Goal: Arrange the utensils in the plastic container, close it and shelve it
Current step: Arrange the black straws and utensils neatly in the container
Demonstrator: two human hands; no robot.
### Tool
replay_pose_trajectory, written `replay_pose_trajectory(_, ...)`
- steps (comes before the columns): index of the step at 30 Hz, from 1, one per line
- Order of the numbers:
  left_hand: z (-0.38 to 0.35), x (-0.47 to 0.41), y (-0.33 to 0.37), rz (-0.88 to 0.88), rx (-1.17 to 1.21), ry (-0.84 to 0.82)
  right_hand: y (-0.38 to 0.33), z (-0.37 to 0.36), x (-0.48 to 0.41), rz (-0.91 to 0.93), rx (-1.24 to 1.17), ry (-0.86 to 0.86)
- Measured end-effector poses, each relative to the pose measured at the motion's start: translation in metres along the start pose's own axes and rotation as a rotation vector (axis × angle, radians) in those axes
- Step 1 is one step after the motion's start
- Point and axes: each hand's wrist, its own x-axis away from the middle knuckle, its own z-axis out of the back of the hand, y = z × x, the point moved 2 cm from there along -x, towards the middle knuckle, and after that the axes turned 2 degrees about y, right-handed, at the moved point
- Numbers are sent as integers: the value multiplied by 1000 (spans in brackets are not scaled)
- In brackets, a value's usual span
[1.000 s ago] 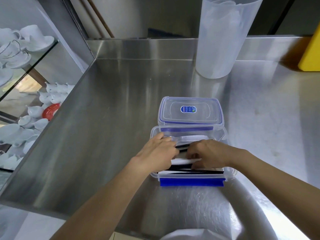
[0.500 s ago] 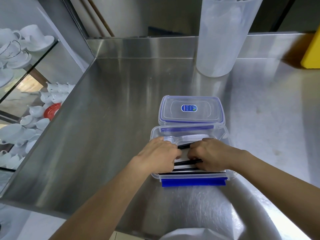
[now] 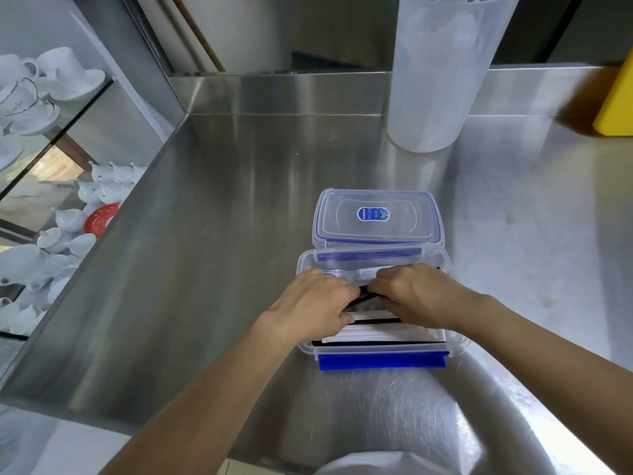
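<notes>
A clear plastic container (image 3: 455, 342) with blue clips sits open on the steel counter. Inside lie black and white utensils (image 3: 373, 332) in rows along its length. Its clear lid (image 3: 376, 217), with a blue seal and a sticker, lies flat just behind it. My left hand (image 3: 313, 305) and my right hand (image 3: 416, 294) are both inside the container, fingers curled down on a black utensil (image 3: 364, 298) between them. The far ends of the utensils are hidden under my hands.
A tall frosted plastic jug (image 3: 442, 70) stands at the back of the steel counter (image 3: 222, 234). A yellow object (image 3: 616, 97) is at the far right. Glass shelves with white cups and teapots (image 3: 68, 228) are to the left, below the counter edge.
Both hands have shifted slightly toward the far side of the container. The black utensils near the front now lie straighter in rows.
</notes>
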Motion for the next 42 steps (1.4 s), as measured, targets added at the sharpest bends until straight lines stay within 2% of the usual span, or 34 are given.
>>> replay_pose_trajectory(3, -4, -1, 0, 23, -43, 57, 0, -5, -1, -36, -15, 62)
replay_pose_trajectory(6, -8, -2, 0, 27, -32, 102, 0, -11, -2, -73, 11, 14)
replay_pose_trajectory(10, -8, -1, -2, -18, 30, 191, 3, -15, -3, -28, 59, 69)
replay_pose_trajectory(13, -5, 1, 0, -96, 51, 179, 0, -4, 0, 18, -94, 119)
replay_pose_trajectory(15, -4, 2, 2, -151, 44, 152, -5, 4, 1, 63, -178, -3)
replay_pose_trajectory(17, -5, 2, 2, -128, 7, 74, -5, 4, 3, 59, -197, -142)
replay_pose_trajectory(19, -6, 1, 2, -98, -26, 17, -4, 0, 5, 49, -187, -195)
replay_pose_trajectory(33, -8, -1, 2, -51, -73, -53, -2, -10, 5, 2, 36, -161)
replay_pose_trajectory(38, -6, -1, 2, -41, -42, -25, -10, -12, 3, -21, 172, -201)
replay_pose_trajectory(42, -5, -1, 3, -44, -19, 18, -7, -11, 6, -7, 132, -176)
